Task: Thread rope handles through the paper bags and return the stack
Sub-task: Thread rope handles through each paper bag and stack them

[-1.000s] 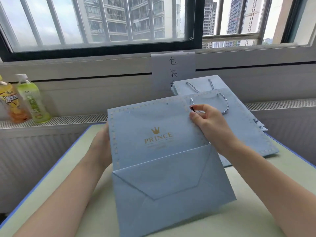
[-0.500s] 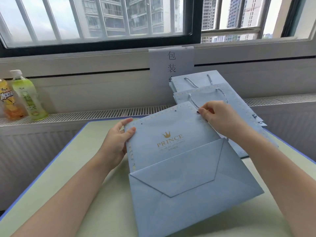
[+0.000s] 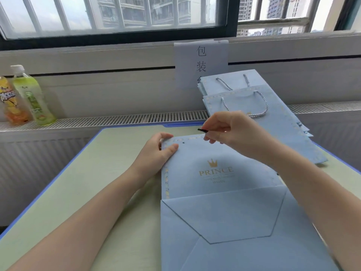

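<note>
A flat light-blue paper bag [image 3: 214, 173] with a gold PRINCE crown logo lies on the pale green table [image 3: 97, 182]. My left hand [image 3: 156, 153] grips its top left corner, thumb on the front face beside a small punched hole. My right hand [image 3: 228, 130] hovers over the bag's top edge and pinches the black tip of a rope handle [image 3: 201, 130]. The rest of that rope is hidden behind my hand. Behind, a stack of finished bags [image 3: 263, 114] with twisted blue-white handles leans toward the wall.
Two drink bottles, one green [image 3: 32, 94] and one orange [image 3: 11, 102], stand on the radiator ledge at the left. A paper sign [image 3: 201, 61] with Chinese characters hangs below the window. The table has a blue rim [image 3: 58, 177].
The bag has been lowered flat onto the table and sits further right. My left hand slid up to the top left corner. My right hand lifted off the bag's edge with the rope tip.
</note>
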Demonstrator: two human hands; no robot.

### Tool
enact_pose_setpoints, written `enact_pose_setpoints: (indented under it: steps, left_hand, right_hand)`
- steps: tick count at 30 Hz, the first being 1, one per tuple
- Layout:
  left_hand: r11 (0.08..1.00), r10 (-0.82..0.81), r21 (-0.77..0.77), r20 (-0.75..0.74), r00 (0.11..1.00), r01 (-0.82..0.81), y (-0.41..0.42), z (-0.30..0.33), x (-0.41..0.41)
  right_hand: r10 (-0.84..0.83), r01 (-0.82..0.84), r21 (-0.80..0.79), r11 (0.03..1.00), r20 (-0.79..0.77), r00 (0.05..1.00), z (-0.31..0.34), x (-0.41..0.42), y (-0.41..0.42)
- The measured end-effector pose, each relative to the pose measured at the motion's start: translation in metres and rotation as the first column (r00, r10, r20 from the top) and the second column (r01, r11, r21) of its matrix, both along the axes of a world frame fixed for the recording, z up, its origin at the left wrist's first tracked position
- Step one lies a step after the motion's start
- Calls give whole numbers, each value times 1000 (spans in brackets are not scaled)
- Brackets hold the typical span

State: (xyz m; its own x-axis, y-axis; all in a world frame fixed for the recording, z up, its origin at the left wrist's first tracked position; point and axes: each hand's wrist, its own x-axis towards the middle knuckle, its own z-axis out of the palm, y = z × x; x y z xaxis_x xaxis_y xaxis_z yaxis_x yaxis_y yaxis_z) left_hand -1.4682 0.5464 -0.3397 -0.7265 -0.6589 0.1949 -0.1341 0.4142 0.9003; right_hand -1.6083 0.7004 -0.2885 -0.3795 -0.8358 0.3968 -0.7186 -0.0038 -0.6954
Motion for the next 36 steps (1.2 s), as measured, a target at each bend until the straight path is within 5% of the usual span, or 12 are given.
enact_pose_setpoints:
  steps: [7,18,23,36]
  left_hand:
    - [1000,-5,-29,28,1000,6,0,1,0]
    - [989,-36,-142,17,999,38,-3,10,4]
    - [974,-18,-226,8,1000,19,1,3,2]
    - [989,-43,-146,-134,990,23,11,12,7]
  right_hand:
    - [-27,59,134,989,-225,974,-12,3,-5]
    - [104,-108,176,978,34,994,4,15,2]
    - [13,57,214,975,-311,950,-19,22,-10]
    - [-108,127,1,992,-529,842,-32,32,-16]
